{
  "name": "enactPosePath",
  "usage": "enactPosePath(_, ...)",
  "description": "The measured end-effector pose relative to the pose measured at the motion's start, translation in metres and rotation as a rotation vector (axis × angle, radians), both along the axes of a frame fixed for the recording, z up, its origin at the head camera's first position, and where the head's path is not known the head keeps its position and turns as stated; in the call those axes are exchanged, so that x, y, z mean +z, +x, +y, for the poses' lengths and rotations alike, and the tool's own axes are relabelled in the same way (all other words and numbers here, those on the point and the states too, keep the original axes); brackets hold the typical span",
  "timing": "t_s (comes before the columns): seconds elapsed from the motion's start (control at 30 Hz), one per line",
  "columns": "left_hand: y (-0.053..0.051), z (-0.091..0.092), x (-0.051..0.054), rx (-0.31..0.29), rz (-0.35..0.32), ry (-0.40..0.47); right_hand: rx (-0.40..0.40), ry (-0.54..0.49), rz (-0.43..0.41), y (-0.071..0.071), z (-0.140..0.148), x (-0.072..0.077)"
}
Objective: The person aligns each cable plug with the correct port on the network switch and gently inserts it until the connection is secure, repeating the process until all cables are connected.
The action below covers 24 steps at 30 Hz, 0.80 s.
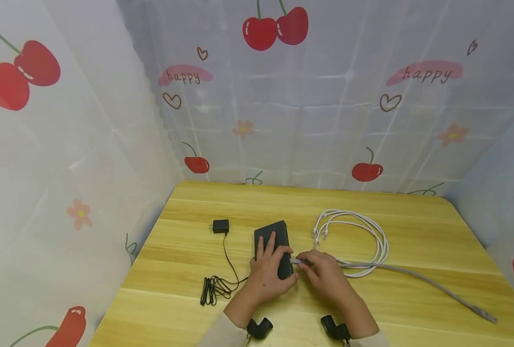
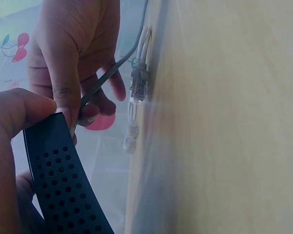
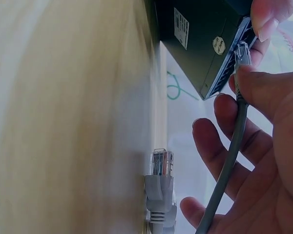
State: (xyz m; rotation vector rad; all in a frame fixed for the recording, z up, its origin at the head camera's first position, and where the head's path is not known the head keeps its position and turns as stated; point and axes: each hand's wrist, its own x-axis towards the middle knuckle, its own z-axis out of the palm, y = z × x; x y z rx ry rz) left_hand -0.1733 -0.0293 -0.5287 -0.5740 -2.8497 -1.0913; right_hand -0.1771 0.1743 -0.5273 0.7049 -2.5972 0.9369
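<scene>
A black network switch [image 1: 271, 233] with round vent holes and a label underneath is held by my left hand [image 1: 265, 272]. The left fingers spread over its top, while the thumb lies at its right edge. My right hand [image 1: 326, 274] pinches the clear plug [image 3: 242, 54] of a grey Ethernet cable [image 3: 229, 156] between thumb and fingers. The plug is at the side of the switch that carries the ports; whether it sits inside one, I cannot tell. In the right wrist view the switch is tilted, its near corner off the table.
A coil of white Ethernet cables [image 1: 384, 246] lies right of the switch, plugs toward it. The grey cable's free end [image 1: 484, 314] points to the front right. At left lie a black power adapter [image 1: 220, 226] and its bundled cord [image 1: 215, 289]. A printed curtain [image 1: 309, 120] stands behind the table.
</scene>
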Motion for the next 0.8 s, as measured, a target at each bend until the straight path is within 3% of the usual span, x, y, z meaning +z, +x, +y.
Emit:
enactPosePath(0.23,0.0015,-0.0005,0.002,-0.002,-0.006,0.007,-0.002,0.0,-0.042,0.0011,0.0011,0.0012)
enactPosePath(0.53,-0.0009,-0.0009,-0.0029,-0.003,0.024,0.019,0.039,0.015,-0.004,-0.0007,0.0044,0.0017)
enactPosePath(0.8,-0.0016,-0.0018,-0.0033,-0.005,0.02,0.033,0.072,-0.032,-0.055,0.0015,0.0068,0.0016)
